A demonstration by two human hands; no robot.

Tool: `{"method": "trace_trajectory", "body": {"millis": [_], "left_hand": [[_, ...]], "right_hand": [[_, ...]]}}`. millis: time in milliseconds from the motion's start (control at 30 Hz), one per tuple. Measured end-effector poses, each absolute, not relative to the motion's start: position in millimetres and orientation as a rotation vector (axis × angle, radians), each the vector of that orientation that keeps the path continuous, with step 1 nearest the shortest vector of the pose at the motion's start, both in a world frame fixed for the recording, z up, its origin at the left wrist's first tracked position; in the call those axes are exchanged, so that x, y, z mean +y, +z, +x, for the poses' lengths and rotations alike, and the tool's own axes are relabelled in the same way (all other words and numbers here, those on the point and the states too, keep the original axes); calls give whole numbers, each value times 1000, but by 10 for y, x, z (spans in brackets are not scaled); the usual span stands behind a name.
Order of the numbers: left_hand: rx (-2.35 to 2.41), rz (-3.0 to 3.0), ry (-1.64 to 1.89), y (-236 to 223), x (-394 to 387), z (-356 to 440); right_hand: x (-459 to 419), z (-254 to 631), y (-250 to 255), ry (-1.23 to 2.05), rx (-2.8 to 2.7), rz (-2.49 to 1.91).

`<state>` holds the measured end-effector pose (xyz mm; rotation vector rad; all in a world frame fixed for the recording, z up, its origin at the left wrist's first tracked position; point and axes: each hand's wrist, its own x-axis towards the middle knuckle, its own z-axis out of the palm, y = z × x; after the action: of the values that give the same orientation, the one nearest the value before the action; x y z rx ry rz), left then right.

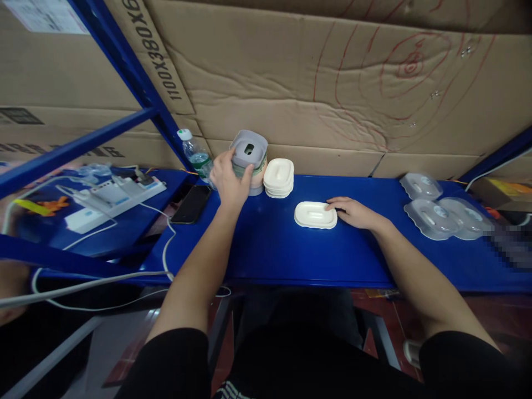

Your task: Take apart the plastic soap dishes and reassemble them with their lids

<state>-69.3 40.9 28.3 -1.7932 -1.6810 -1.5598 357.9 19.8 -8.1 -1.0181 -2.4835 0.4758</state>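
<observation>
My left hand is closed around the top of a stack at the back of the blue table, its thumb and fingers gripping a grey rounded dish with a dark slot in its middle. Below that dish, greenish, pinkish and grey layers show in part. Just right of it stands a stack of cream dishes. A single cream dish lies flat nearer to me. At its right end, my right hand pinches the rim with its fingertips; the thumb is mostly hidden.
Several clear plastic lids lie at the right. A water bottle and a black phone are left of the stack. Farther left are a power strip and white cables. Cardboard walls the back; a blue frame post rises at left.
</observation>
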Motion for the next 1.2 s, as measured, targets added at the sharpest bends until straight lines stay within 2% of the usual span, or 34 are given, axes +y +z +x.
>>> {"method": "trace_trajectory", "body": {"millis": [200,367,600,767,1000,1200], "left_hand": [[-1699,-1899,-1534,271,420,-709],[-1795,-1946,-1373,332,361,-690],[-1815,-1861,-1414,369,337,-679],[-1816,-1880,-1411,327,344,-628],[-1778,-1872,-1418,308,325,-565],[-1768,-1877,-1420,317,323,-557]], "right_hand": [[149,3580,7,656,-2454,-1008],[79,3535,92,719,-2322,-1007],[16,3358,391,419,-2066,-954],[172,2852,562,151,-2023,-967],[436,1996,483,130,-2046,-1044],[510,1638,486,158,-2084,-1184]]}}
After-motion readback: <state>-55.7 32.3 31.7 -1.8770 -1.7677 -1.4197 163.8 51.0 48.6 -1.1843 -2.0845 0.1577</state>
